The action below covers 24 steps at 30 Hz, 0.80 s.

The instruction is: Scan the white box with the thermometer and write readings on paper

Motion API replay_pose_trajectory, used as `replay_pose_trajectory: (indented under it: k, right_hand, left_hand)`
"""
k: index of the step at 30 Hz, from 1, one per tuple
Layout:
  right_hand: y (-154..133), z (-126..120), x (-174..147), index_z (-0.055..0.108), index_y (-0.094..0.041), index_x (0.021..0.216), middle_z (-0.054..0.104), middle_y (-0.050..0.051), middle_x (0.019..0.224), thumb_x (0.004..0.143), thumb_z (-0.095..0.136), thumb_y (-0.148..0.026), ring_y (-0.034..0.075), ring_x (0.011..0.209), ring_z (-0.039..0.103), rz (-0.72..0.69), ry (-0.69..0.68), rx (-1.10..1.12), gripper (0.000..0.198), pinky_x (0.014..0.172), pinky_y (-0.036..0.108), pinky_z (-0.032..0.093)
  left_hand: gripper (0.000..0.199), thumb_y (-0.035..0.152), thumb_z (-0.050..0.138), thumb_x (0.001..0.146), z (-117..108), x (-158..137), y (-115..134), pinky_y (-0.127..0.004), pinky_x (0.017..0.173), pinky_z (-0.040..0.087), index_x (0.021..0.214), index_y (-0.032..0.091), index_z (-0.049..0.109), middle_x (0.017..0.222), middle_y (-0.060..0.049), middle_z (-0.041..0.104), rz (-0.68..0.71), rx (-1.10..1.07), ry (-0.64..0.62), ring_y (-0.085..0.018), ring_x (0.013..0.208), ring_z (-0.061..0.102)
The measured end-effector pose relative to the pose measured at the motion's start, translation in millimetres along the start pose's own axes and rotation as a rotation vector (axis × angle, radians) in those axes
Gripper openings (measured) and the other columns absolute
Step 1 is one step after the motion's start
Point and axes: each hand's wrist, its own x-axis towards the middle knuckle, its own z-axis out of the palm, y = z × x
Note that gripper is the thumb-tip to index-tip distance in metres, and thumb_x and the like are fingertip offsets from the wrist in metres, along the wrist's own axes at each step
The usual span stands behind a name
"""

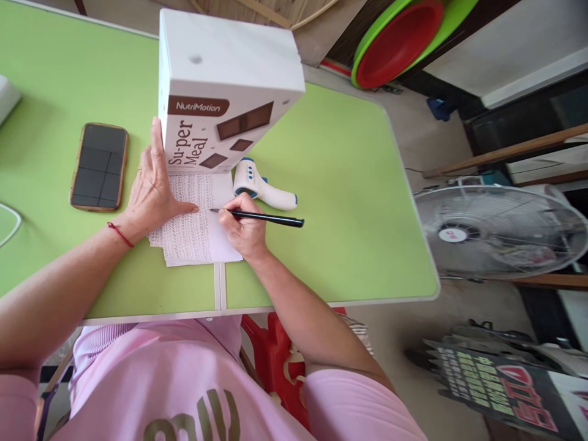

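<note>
My right hand (247,228) grips a black pen (271,217), its tip down at a sheet of paper (223,239). Rows of small handwriting cover the left part of the sheet, and its right part is blank. Other sheets show beneath at the left edge. My left hand (154,190) lies spread, thumb on the writing and fingers up against the lower left of a white NutriMotion box (232,55). The box stands over the paper's far edge. Just beyond my right hand lies a white and blue infrared thermometer (264,187).
A phone (100,166) lies on the green table (344,202) to the left, near a white cable (11,223). Right of the table stands a fan (496,233). Green and red basins (404,43) lean at the back. A red stool (271,361) is under the front edge.
</note>
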Motion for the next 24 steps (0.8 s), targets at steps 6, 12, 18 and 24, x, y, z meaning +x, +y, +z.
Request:
replay_pose_trajectory:
  k: [6, 12, 18, 24]
  right_hand:
    - [2.2, -0.1, -0.7, 0.047, -0.026, 0.07, 0.046, -0.006, 0.059, 0.086, 0.058, -0.03, 0.012, 0.054, 0.041, -0.008, 0.05, -0.014, 0.019, 0.053, 0.027, 0.038]
    - [1.4, -0.4, -0.4, 0.046, -0.026, 0.071, 0.045, -0.007, 0.059, 0.087, 0.059, -0.028, 0.011, 0.053, 0.039, -0.01, 0.009, 0.025, 0.02, 0.053, 0.027, 0.038]
    - [0.7, -1.0, 0.4, 0.046, -0.026, 0.071, 0.045, -0.007, 0.058, 0.086, 0.059, -0.028, 0.011, 0.053, 0.04, 0.013, 0.004, -0.002, 0.02, 0.053, 0.027, 0.038]
    - [1.8, -1.9, -0.5, 0.046, -0.026, 0.071, 0.045, -0.007, 0.059, 0.086, 0.058, -0.03, 0.011, 0.054, 0.04, -0.001, 0.002, -0.019, 0.02, 0.053, 0.027, 0.038]
  left_hand:
    - [0.167, 0.055, 0.105, 0.041, 1.6, -0.5, -1.4, -0.069, 0.127, 0.024, 0.166, 0.03, -0.003, 0.164, -0.02, 0.028, -0.004, -0.01, 0.02, -0.052, 0.152, 0.027]
    - [0.166, 0.058, 0.104, 0.041, 1.6, 0.1, -2.9, -0.068, 0.126, 0.026, 0.166, 0.029, -0.002, 0.164, -0.021, 0.027, 0.004, -0.009, 0.01, -0.052, 0.151, 0.028]
    - [0.164, 0.058, 0.104, 0.042, 1.3, 0.0, -2.3, -0.069, 0.126, 0.027, 0.166, 0.029, 0.0, 0.164, -0.02, 0.029, 0.007, -0.002, 0.023, -0.052, 0.151, 0.03]
    - [0.17, 0.057, 0.105, 0.038, 1.9, -0.5, -1.3, -0.069, 0.126, 0.026, 0.166, 0.03, -0.003, 0.164, -0.021, 0.029, -0.001, -0.005, 0.03, -0.052, 0.151, 0.028]
